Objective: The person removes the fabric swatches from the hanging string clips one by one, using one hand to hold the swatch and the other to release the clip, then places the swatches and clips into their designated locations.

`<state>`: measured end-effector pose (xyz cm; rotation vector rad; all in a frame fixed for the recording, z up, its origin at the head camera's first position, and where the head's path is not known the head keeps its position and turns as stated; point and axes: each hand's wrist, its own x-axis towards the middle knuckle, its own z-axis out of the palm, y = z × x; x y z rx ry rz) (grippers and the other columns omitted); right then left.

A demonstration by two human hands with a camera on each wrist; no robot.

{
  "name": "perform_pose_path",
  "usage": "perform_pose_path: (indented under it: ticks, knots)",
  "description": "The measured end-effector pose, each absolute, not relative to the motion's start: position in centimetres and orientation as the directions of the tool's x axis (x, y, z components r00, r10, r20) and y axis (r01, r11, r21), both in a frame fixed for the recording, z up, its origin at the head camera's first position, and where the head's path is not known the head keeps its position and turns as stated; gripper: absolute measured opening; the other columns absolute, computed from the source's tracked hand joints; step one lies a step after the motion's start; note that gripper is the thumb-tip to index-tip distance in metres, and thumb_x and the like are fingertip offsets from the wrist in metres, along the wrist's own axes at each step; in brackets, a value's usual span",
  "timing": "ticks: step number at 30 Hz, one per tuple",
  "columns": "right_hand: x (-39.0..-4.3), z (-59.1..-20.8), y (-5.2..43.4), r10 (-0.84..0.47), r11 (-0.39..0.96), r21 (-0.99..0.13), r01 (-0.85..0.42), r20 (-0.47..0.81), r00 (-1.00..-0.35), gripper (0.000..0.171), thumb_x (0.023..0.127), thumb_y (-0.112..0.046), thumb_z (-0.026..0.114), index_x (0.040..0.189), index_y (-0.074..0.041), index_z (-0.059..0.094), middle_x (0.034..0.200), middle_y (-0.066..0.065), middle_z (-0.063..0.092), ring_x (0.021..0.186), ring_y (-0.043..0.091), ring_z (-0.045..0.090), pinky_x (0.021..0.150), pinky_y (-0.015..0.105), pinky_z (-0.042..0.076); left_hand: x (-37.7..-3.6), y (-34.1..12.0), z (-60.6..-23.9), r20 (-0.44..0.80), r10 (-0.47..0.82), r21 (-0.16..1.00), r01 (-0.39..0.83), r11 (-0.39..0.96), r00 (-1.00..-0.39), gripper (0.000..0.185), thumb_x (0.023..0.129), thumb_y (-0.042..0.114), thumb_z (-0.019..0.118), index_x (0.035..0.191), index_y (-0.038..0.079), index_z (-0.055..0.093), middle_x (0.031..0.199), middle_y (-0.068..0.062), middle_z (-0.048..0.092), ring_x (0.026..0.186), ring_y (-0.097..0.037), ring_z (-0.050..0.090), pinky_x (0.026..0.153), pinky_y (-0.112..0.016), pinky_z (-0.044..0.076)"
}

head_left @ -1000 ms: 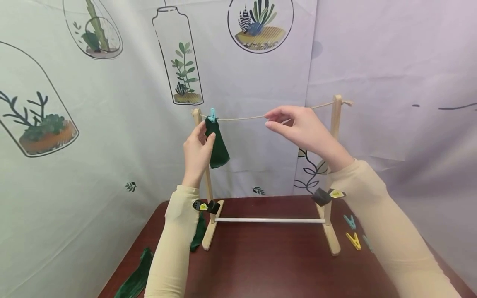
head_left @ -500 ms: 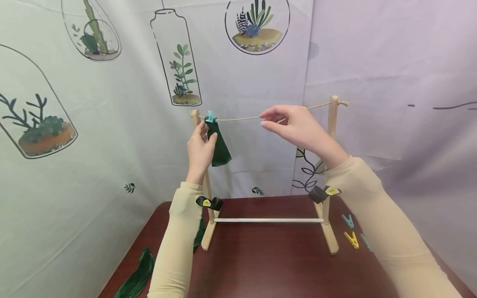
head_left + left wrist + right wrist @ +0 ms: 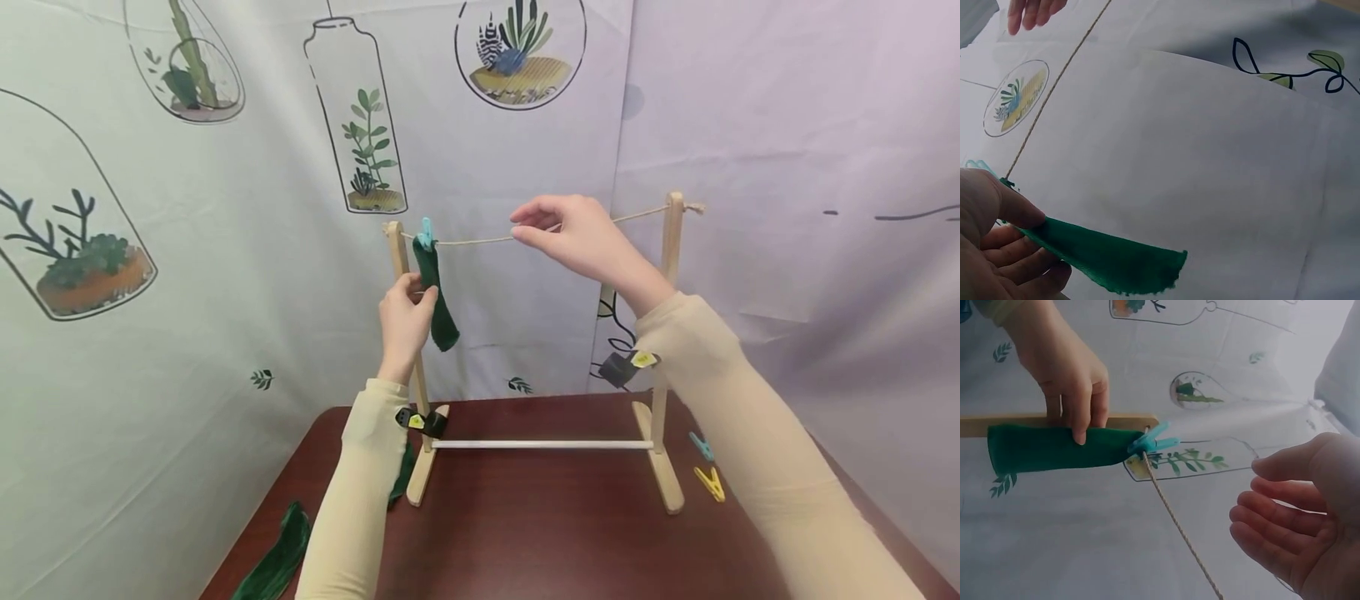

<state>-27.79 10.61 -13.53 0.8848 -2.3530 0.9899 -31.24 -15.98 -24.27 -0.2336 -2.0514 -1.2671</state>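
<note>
A strip of green cloth hangs from the rope near its left end, held by a blue clothespin. My left hand pinches the cloth's upper part between thumb and fingers. The left wrist view shows the thumb on top of the cloth, whose free end has a ragged edge. My right hand hovers around the middle of the rope, holding nothing. In the right wrist view its fingers are loosely curved, well apart from the clothespin.
The rope is strung between two wooden posts, joined low down by a white rod. On the dark red table, a blue clothespin and a yellow clothespin lie right. More green cloths lie left.
My left hand has slid down the hanging cloth, away from the clothespin, and the cloth now shows narrower. My right hand has moved left and slightly up. The clothespin stays on the rope.
</note>
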Motion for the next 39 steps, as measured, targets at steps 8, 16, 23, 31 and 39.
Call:
perform_pose_path:
  ticks: [8,16,23,31,39]
  knots:
    - [-29.5,-12.7,8.9,-0.361,0.537,-0.518,-0.666,0.572,-0.736,0.03,0.098,-0.028,0.066,0.123,-0.012,0.071,0.115,0.005,0.071,0.106,0.019,0.065,0.091,0.04,0.049,-30.7,-16.2,-25.0,0.65,-0.189,0.706,0.492,0.509,-0.736,0.019,0.097,0.011,0.063,0.109,-0.002,0.068,0.1,-0.017,0.071,0.087,-0.03,0.069,0.078,-0.049,0.057]
    - [-31.6,-12.1,6.7,-0.38,0.527,-0.561,-0.639,0.517,-0.767,0.034,0.098,-0.027,0.067,0.127,-0.009,0.068,0.123,0.007,0.07,0.115,0.019,0.064,0.096,0.039,0.049,-29.8,-16.5,-25.2,0.644,-0.174,0.706,0.492,0.509,-0.745,0.022,0.096,0.011,0.063,0.113,-0.002,0.068,0.102,-0.018,0.071,0.087,-0.03,0.069,0.08,-0.051,0.057]
    - [-32.7,-11.9,4.4,-0.421,0.52,-0.591,-0.617,0.451,-0.787,0.042,0.097,-0.027,0.069,0.134,-0.009,0.064,0.127,0.008,0.067,0.119,0.021,0.061,0.098,0.038,0.049,-29.2,-16.9,-25.2,0.635,-0.183,0.721,0.491,0.489,-0.751,0.024,0.095,0.012,0.063,0.114,-0.001,0.069,0.101,-0.017,0.072,0.088,-0.03,0.07,0.081,-0.052,0.057]
    - [-33.4,-12.3,2.0,-0.459,0.532,-0.602,-0.596,0.386,-0.8,0.049,0.097,-0.027,0.069,0.139,-0.006,0.059,0.132,0.009,0.065,0.121,0.022,0.061,0.1,0.039,0.048,-28.6,-17.3,-25.4,0.615,-0.189,0.746,0.488,0.453,-0.765,0.024,0.095,0.012,0.064,0.115,-0.001,0.069,0.103,-0.017,0.072,0.09,-0.031,0.07,0.084,-0.053,0.056]
    - [-33.7,-12.2,0.1,-0.45,0.506,-0.636,-0.583,0.382,-0.807,0.051,0.097,-0.029,0.068,0.141,-0.006,0.057,0.133,0.01,0.064,0.12,0.023,0.061,0.1,0.038,0.049,-28.2,-17.5,-25.3,0.595,-0.191,0.765,0.478,0.431,-0.78,0.025,0.095,0.014,0.064,0.115,0.0,0.069,0.103,-0.016,0.072,0.091,-0.03,0.069,0.085,-0.055,0.055]
